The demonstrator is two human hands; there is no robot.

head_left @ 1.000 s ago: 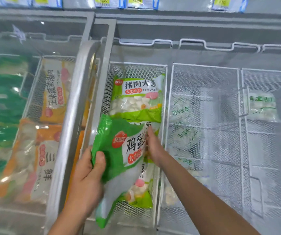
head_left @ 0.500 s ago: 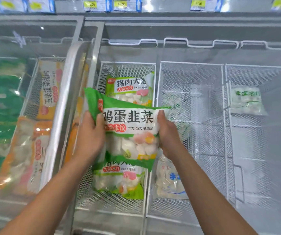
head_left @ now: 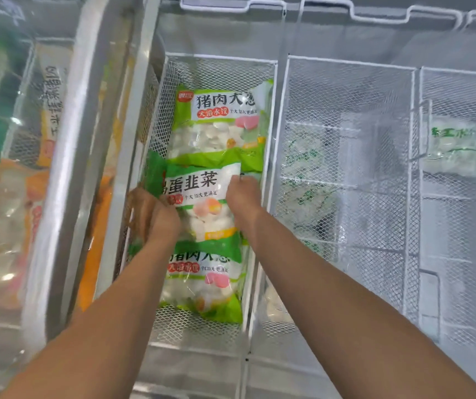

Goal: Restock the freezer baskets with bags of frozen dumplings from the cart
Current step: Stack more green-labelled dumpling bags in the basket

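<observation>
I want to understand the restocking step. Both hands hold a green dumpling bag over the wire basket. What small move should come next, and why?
Probably let go and draw both hands back. The green plastic bag of egg-and-chive dumplings already seems to lie flat across two similar green bags inside the white wire mesh basket. The left hand and the right hand grip its sides.

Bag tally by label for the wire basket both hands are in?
Pork-and-scallion bags: 2, far one and near one.
Egg-and-chive bag: 1, gripped by left hand and right hand.
Total: 3 visible in the basket.
</observation>
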